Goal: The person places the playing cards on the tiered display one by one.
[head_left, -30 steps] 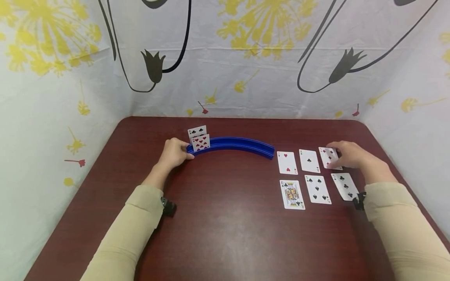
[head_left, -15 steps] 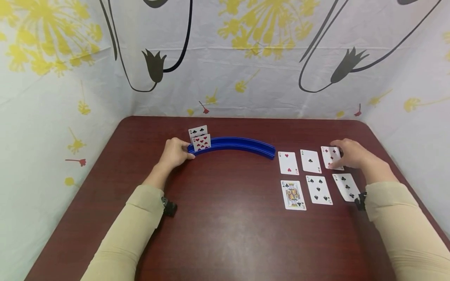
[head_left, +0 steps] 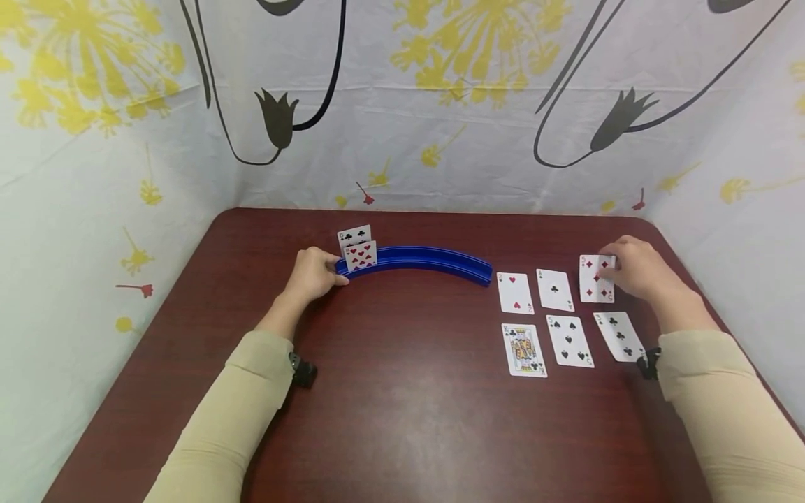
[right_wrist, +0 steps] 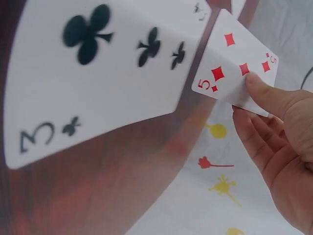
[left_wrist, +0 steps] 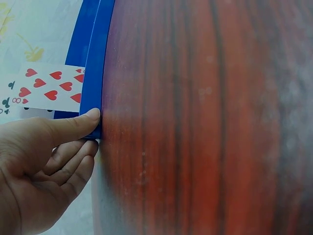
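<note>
My left hand pinches the left end of a curved blue card holder, thumb on its front wall. Standing in the holder near that hand are an eight of hearts and, partly hidden behind it, a six of clubs. At the right, my right hand pinches a five of diamonds by its right edge. In the right wrist view the thumb lies on the face of this card, with fingers behind it. The three of clubs lies close to that wrist camera.
Face up on the dark red table lie a two of hearts, an ace of clubs, a king of clubs and a five of spades. A patterned white cloth walls the table's back and sides.
My right hand has closed on the five of diamonds and drawn its edge up from the table, shifting slightly right and back. The left hand and holder stay put.
</note>
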Demonstrator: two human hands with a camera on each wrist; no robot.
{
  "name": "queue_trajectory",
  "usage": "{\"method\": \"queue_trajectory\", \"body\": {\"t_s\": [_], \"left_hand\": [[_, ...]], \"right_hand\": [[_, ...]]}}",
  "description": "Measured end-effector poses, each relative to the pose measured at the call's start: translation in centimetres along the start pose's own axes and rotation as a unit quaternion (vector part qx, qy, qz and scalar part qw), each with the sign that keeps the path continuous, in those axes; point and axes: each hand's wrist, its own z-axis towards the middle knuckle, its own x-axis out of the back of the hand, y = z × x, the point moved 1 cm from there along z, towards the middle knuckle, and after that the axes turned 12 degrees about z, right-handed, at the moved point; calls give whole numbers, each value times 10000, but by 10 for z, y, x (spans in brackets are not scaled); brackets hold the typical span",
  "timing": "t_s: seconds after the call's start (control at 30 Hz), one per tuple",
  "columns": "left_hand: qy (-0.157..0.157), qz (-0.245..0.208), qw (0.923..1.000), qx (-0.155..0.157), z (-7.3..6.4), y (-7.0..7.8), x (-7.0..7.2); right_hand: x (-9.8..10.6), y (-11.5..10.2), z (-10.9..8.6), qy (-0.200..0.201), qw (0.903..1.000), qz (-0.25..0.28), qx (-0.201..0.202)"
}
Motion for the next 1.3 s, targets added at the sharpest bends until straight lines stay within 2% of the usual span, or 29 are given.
{"method": "queue_trajectory", "body": {"t_s": [0.33, 0.67, 1.3], "left_hand": [[62, 77, 9999, -42, 0, 0, -1], [60, 104, 9999, -31, 1, 0, -1], [35, 126, 9999, 66, 1, 1, -1]], "right_hand": [[15, -14, 0, 449, 9980, -22, 443], [20, -28, 6, 1092, 9904, -5, 848], [26, -51, 9, 1399, 9835, 155, 1137]]}}
